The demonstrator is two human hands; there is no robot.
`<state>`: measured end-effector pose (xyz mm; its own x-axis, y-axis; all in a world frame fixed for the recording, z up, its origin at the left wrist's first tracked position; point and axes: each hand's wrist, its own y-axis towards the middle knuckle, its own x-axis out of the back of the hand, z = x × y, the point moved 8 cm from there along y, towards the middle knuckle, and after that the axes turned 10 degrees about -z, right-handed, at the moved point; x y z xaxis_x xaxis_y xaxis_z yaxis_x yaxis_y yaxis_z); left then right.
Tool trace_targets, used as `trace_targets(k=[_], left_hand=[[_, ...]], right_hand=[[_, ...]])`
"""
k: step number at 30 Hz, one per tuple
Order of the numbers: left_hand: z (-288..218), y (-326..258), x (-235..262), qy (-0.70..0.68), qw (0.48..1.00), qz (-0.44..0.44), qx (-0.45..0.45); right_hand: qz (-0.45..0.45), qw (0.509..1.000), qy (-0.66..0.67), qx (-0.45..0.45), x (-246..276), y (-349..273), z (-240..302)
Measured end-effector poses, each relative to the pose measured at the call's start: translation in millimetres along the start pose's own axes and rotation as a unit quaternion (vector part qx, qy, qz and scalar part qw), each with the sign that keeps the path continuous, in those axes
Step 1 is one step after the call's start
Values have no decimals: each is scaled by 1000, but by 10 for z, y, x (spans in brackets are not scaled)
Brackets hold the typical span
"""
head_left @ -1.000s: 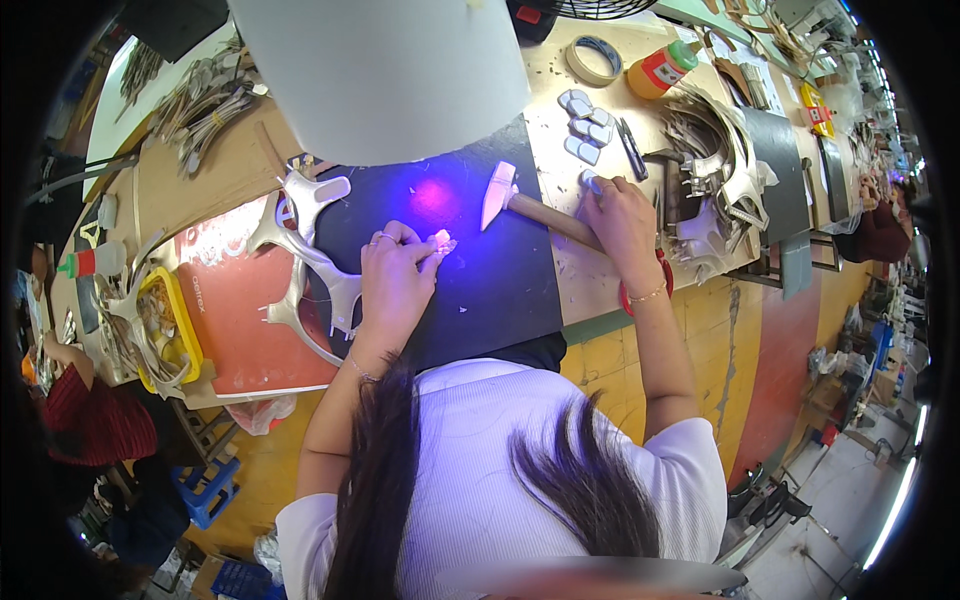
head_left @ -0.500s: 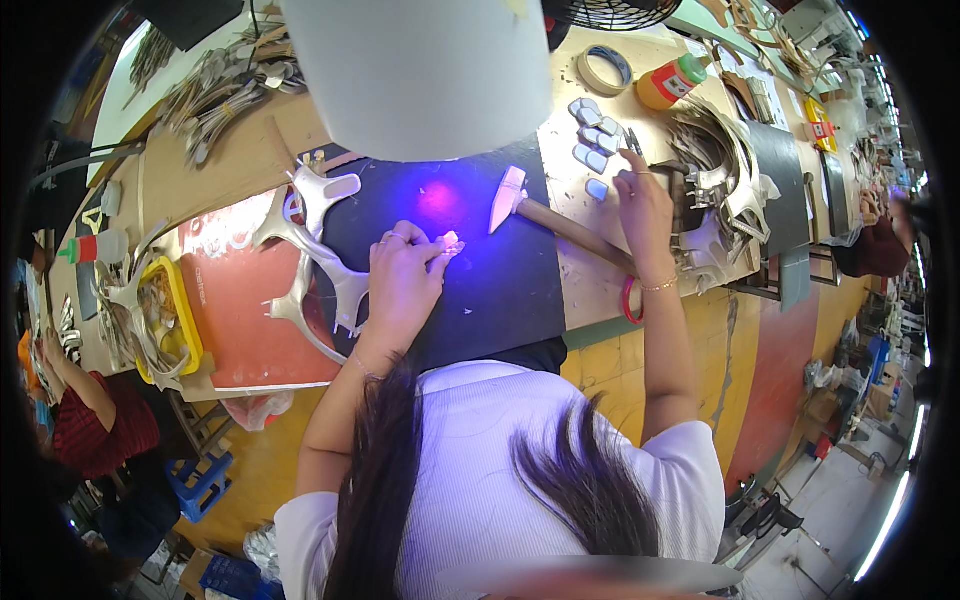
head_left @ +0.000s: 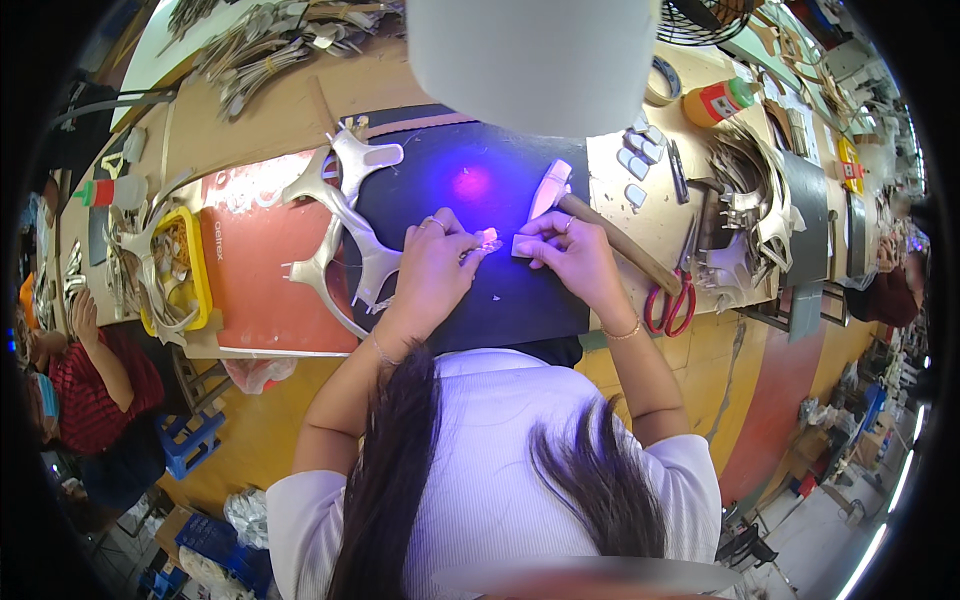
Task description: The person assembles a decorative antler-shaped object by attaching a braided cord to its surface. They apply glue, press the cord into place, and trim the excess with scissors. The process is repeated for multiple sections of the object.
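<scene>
Over the black work mat (head_left: pixel 470 320), my two hands face each other. My left hand (head_left: pixel 437 265) is closed in a pinch on a small shiny piece (head_left: pixel 489 238), lit pinkish; its exact kind is not clear. Just to the right, my right hand (head_left: pixel 583 262) pinches a small flat pale tab (head_left: pixel 522 245) between thumb and fingers. The two pieces are close but apart. A hammer (head_left: pixel 620 240) lies beside my right hand, its head on the mat. Farther right, several similar rounded tabs (head_left: pixel 640 152) are scattered on the table.
Red-handled scissors (head_left: pixel 672 305) lie right of the hammer. Silver branching frames (head_left: pixel 335 215) rest across a red board (head_left: pixel 270 285) at left. A white lamp shade (head_left: pixel 530 70) hangs over the far side. A yellow tray (head_left: pixel 200 270), a bottle (head_left: pixel 715 103) and stacked strips surround the mat.
My right hand has come from the tabs on the right to the mat's middle, now with one tab in its fingers. My left hand keeps its piece. The view has shifted slightly.
</scene>
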<state>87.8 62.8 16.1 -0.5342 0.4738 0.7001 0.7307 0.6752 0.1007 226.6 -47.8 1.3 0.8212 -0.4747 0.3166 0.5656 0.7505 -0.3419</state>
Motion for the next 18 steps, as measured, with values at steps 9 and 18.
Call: trace_targets(k=[9, 18], left_hand=[[-19, -14, -15, 13, 1000, -6, -14], [-14, -28, -17, 10, 1000, -20, -5]], right_hand=[[8, 957, -175, 233, -121, 40, 358], [44, 944, -211, 250, -180, 90, 405]])
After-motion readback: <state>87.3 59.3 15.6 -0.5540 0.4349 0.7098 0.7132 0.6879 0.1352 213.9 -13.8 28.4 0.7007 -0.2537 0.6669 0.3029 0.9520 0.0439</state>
